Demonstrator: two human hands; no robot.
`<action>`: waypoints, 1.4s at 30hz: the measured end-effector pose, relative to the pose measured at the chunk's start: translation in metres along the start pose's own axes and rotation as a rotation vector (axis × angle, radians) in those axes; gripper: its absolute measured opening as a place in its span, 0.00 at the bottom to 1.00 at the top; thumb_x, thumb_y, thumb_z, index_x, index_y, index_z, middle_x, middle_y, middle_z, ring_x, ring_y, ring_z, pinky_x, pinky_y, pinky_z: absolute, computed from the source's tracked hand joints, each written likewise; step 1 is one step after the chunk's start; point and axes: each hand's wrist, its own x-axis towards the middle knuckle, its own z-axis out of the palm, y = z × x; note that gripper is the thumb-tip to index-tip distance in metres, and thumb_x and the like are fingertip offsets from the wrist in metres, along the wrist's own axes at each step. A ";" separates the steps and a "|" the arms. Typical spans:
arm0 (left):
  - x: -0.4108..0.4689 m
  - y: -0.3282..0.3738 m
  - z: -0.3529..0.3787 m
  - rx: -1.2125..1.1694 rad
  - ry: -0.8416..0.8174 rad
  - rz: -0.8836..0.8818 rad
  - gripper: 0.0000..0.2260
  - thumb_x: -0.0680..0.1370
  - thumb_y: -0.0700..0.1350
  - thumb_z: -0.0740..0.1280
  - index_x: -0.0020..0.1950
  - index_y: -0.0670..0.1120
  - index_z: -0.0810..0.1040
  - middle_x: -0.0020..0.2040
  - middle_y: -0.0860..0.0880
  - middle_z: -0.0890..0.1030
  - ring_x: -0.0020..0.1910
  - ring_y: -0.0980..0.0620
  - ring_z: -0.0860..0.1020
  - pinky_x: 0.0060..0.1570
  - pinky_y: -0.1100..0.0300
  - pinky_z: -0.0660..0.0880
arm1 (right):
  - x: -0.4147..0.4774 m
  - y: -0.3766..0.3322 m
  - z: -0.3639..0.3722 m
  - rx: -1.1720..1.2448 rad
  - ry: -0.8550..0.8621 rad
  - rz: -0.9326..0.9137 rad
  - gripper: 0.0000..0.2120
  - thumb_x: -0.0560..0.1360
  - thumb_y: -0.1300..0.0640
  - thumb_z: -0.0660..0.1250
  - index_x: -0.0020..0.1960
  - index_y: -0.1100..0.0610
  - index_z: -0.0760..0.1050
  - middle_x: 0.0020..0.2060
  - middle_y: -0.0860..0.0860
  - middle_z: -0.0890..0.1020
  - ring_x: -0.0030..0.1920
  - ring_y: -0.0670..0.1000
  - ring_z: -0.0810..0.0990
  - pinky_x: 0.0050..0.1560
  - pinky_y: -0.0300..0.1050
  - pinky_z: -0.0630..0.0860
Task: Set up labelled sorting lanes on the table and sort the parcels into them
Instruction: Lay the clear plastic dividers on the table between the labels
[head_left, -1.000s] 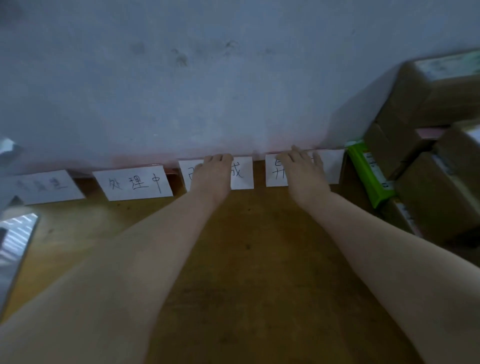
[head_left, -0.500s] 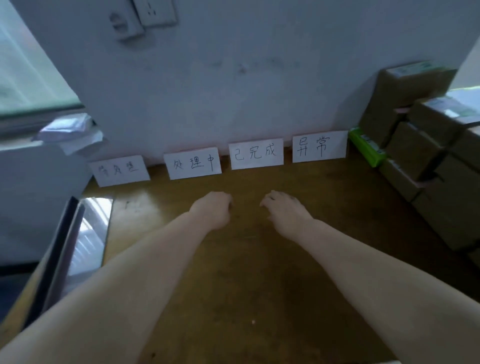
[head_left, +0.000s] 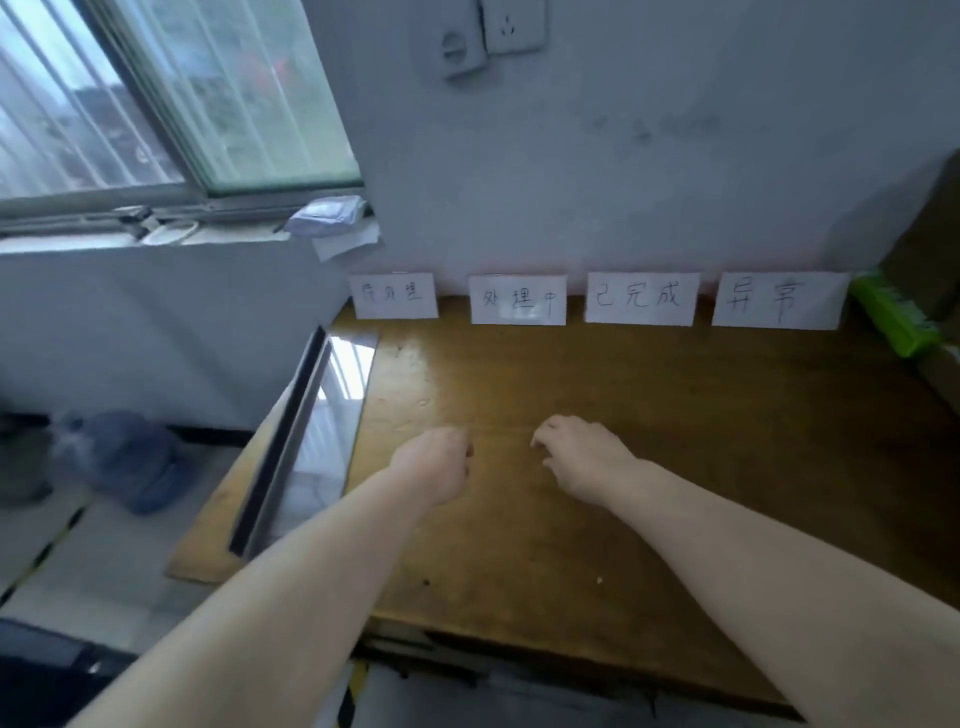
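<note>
- Left hand is hovering over the wooden table, with its fingers curled under into a fist and gripping nothing.
- Right hand is hovering near it, not touching it. Its fingers are drooping in a loose curl and holding nothing.
- Cannot tell whether either hand is touching the tabletop.
- Four paper labels are standing in a row at the table's far edge, leaning on the wall, well apart from both hands.
- Left to right: first label, second label, third label, fourth label. The handwriting is blurred on the first.
- The two middle labels are sitting ahead of the hands, and the outer two are flanking them.
- Green parcel is lying just beside the fourth label, far right of the right hand.
- Brown cardboard parcels are standing behind it, cut off by the frame.
- Glass pane is lying along the table's left edge, left of the left hand.
</note>
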 end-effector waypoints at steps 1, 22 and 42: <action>-0.005 -0.010 0.001 -0.005 0.009 -0.040 0.15 0.80 0.42 0.62 0.67 0.47 0.75 0.62 0.46 0.78 0.59 0.44 0.78 0.55 0.52 0.77 | 0.004 -0.006 0.002 -0.011 -0.001 -0.023 0.15 0.81 0.59 0.59 0.66 0.55 0.73 0.64 0.53 0.73 0.61 0.54 0.73 0.59 0.52 0.73; -0.020 -0.269 0.036 -0.130 0.064 -0.533 0.16 0.79 0.55 0.66 0.60 0.45 0.70 0.48 0.48 0.76 0.44 0.48 0.74 0.39 0.54 0.71 | 0.086 -0.175 0.065 0.214 -0.201 0.083 0.17 0.81 0.55 0.61 0.70 0.51 0.69 0.67 0.50 0.72 0.65 0.53 0.72 0.62 0.50 0.74; 0.010 -0.215 0.074 -0.620 -0.310 -0.280 0.15 0.72 0.43 0.76 0.54 0.45 0.74 0.49 0.47 0.78 0.49 0.47 0.79 0.51 0.52 0.81 | 0.102 -0.164 0.086 0.572 0.073 0.572 0.19 0.82 0.54 0.56 0.72 0.59 0.68 0.66 0.56 0.75 0.65 0.56 0.73 0.61 0.47 0.70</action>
